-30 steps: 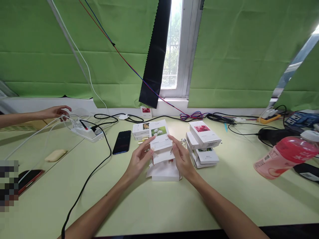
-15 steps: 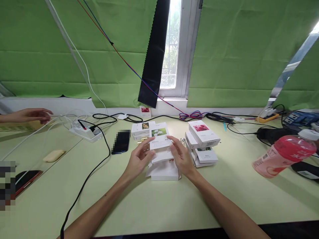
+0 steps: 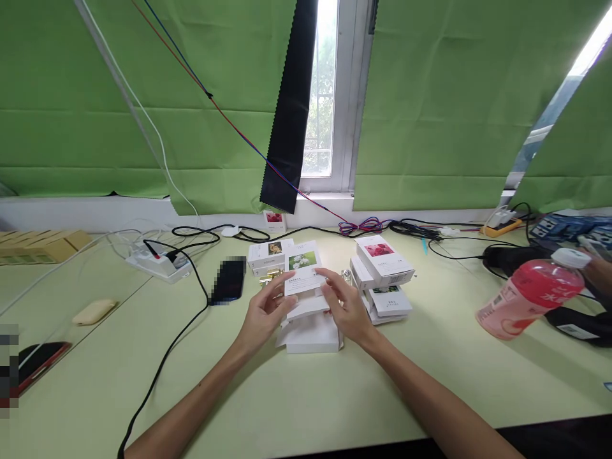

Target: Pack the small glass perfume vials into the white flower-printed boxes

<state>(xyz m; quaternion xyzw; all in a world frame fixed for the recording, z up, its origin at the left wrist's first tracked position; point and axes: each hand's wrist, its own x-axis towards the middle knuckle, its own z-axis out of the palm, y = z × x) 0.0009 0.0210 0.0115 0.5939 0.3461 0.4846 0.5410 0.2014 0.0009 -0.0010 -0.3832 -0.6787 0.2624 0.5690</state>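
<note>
My left hand and my right hand grip a small white cardboard box from both sides. A picture of white flowers on green is printed on its upper face, and a pale flap shows at its near end. Under and in front of it another white box lies on the table, partly hidden. Shiny gold-coloured small items and a white box with a yellow-flower picture are just beyond my left hand. To the right of my right hand, white boxes are piled up, a red-flower box on top.
A dark phone, a power strip and a black cable lie to the left. At the right a pink drink bottle leans beside black items, with another person's hand at the edge. Cables run along the wall.
The view has shifted slightly. Another person's hand at the far left has gone out of view, and a hand shows at the right edge. My hands keep their hold on the box.
</note>
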